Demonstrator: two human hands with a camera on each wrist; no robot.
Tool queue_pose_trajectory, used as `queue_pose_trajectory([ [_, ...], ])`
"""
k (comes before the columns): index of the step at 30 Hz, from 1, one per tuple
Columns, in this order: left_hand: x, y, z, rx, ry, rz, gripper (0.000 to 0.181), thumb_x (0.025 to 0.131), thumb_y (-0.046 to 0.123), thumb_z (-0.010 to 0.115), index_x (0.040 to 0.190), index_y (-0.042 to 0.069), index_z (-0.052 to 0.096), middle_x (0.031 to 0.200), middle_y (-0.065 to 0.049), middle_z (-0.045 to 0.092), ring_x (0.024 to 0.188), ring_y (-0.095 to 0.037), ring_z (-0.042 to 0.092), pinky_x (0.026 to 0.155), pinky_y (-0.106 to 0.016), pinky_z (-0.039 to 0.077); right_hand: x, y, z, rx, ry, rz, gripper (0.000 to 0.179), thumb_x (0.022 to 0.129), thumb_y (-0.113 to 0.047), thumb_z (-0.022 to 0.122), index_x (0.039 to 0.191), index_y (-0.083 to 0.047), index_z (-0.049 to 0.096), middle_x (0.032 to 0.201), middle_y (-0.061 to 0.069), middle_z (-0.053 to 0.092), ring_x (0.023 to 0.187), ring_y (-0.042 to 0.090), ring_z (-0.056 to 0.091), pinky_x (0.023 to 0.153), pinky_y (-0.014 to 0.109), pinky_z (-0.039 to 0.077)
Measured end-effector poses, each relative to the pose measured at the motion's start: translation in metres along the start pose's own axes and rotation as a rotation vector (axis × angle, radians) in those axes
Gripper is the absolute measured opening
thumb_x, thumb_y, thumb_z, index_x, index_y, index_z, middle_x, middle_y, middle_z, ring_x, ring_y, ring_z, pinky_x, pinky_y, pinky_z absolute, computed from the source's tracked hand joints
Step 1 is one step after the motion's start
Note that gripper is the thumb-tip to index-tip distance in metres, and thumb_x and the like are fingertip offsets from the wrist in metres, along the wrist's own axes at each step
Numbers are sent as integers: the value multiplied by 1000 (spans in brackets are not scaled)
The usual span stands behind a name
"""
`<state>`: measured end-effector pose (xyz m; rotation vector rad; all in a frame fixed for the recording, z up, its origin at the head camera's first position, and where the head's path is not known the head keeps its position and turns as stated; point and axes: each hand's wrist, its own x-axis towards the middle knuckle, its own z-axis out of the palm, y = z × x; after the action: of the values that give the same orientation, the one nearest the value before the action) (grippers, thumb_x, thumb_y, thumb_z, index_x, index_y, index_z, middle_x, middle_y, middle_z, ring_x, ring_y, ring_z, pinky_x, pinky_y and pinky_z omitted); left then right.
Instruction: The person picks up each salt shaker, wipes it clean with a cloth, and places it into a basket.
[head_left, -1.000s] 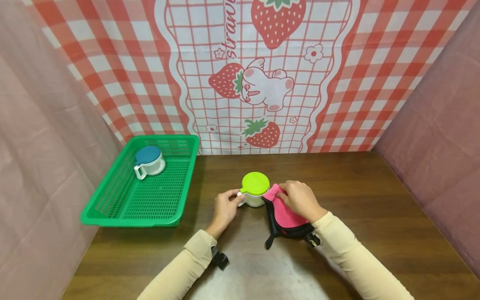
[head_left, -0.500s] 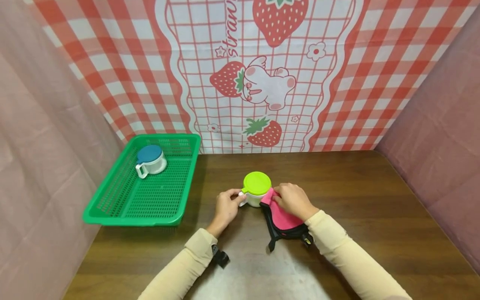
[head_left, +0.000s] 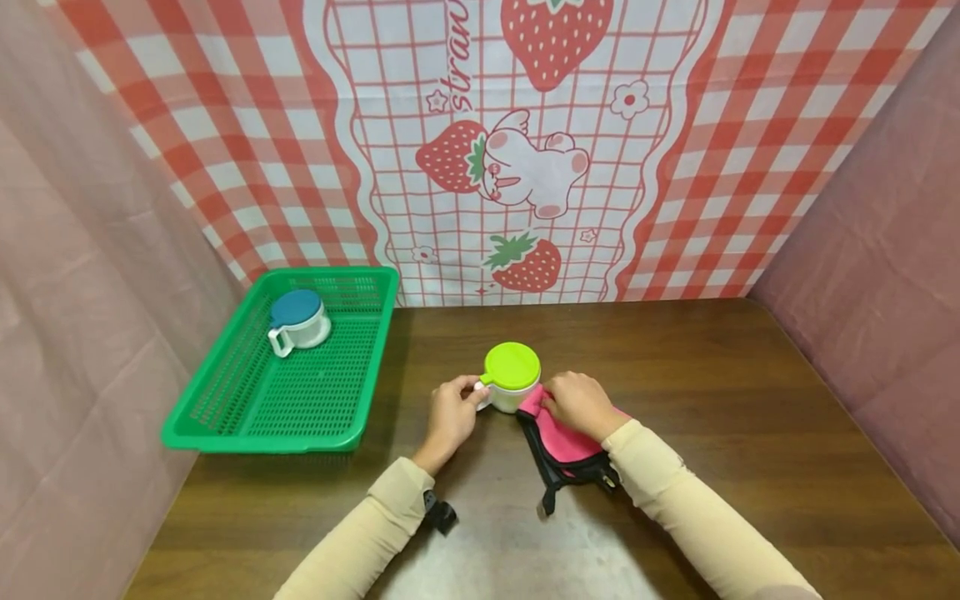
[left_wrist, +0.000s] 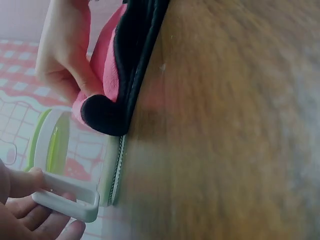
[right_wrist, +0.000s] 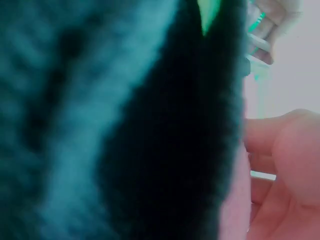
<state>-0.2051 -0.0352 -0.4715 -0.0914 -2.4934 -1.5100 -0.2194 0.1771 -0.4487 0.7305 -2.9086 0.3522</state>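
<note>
In the head view, a clear-sided cup with a lime-green lid stands upright on the table. My left hand pinches its white handle, thumb on one side and fingers on the other. My right hand grips a pink cloth with black edging and a dangling black strap. A corner of that cloth lies right at the cup's right side. In the left wrist view, the black edging overlaps the cup's wall. Dark, blurred fabric fills most of the right wrist view.
A green plastic basket stands at the left, holding a similar cup with a blue lid. Behind the wooden table hangs a red-and-white strawberry-print cloth. Pinkish curtains close off both sides.
My right hand has moved a little left and towards me, bringing the cloth's corner against the cup's right side. The left hand and cup have stayed about where they were.
</note>
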Motion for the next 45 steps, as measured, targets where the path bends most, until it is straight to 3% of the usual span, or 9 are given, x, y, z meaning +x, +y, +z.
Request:
queue_pose_trajectory([
  [4,0,0,2,-25,-9,-12,18,84,9,74,98,-4,73,87,-17,74,77,-22,68,66,-25,54,-7,4,-7,66,-21,6,25,84,-17,74,63,-14,60,62,0,57,61,18,50,56,32,38],
  [13,4,-7,2,-91,-44,-18,19,84,6,73,99,-6,72,89,-20,74,80,-24,69,69,-24,54,-16,5,-28,98,43,-48,11,82,-16,76,74,-13,68,65,-3,60,63,16,54,60,33,43],
  [16,5,-12,0,-142,-67,4,21,84,7,72,100,-7,71,90,-21,74,82,-25,69,71,-30,56,-17,2,-34,70,71,-65,7,81,-15,77,81,-10,72,69,0,63,67,20,60,64,37,48],
  [17,8,-21,3,-171,-67,48,22,86,13,73,100,-4,72,89,-17,74,81,-20,69,70,-28,56,-17,0,-35,54,78,-73,7,81,-15,77,83,-10,72,70,1,64,68,21,61,64,38,49],
  [19,9,-22,1,-192,-78,75,25,86,17,73,100,-4,72,90,-16,75,81,-19,69,71,-28,56,-16,-2,-36,23,85,-81,8,82,-16,77,84,-10,72,72,2,64,71,24,62,66,40,50],
  [23,10,-18,-1,-171,-103,62,24,86,16,73,100,-4,72,91,-16,74,82,-19,68,70,-25,54,-12,-6,-34,-6,82,-78,8,83,-16,76,82,-10,71,72,3,61,70,26,61,63,41,49],
  [25,8,-6,-6,-139,-119,-2,21,84,7,73,99,-8,71,93,-22,73,84,-25,67,72,-26,54,-10,-6,-31,-6,79,-72,8,83,-16,75,79,-11,70,70,2,60,68,26,60,61,40,48],
  [33,7,-6,-9,-106,-130,12,18,84,5,72,97,-8,71,90,-22,73,81,-23,66,68,-22,52,-7,-1,-12,-34,24,-88,27,81,-12,73,59,-16,57,62,2,59,59,21,56,55,38,45],
  [45,6,-7,-8,-103,-128,21,18,84,5,72,97,-8,71,90,-22,73,82,-26,68,69,-25,53,-8,-3,-1,-41,5,-12,28,79,-10,71,57,-14,54,66,7,64,64,30,63,59,46,49],
])
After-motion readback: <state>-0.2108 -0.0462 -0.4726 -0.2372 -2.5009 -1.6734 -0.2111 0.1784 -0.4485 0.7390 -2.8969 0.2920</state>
